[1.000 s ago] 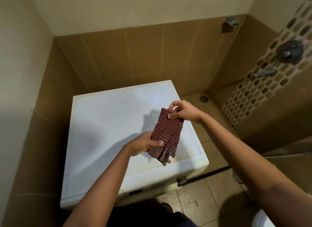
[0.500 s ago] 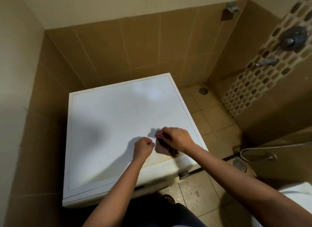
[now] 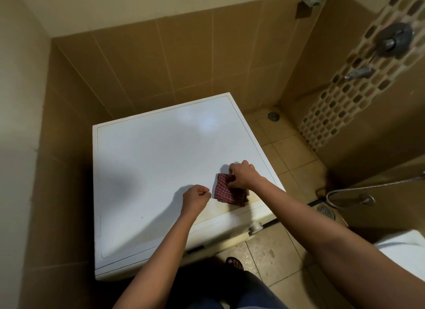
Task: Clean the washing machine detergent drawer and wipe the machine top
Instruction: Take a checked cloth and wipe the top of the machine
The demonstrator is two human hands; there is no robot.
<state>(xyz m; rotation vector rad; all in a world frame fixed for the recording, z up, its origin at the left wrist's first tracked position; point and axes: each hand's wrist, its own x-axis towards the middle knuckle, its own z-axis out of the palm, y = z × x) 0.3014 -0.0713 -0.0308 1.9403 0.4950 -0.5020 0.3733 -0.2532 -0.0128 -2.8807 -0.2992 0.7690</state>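
Washing machine top (image 3: 149,161) bears a checked cloth (image 3: 226,193) between brown tiled walls (image 3: 184,62).

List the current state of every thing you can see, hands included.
White washing machine top: yellowish stain near its front right corner.
Red checked cloth: folded, lying flat on that top.
Right hand: pinches the cloth's edge.
Left hand: curled in a fist, holds nothing.
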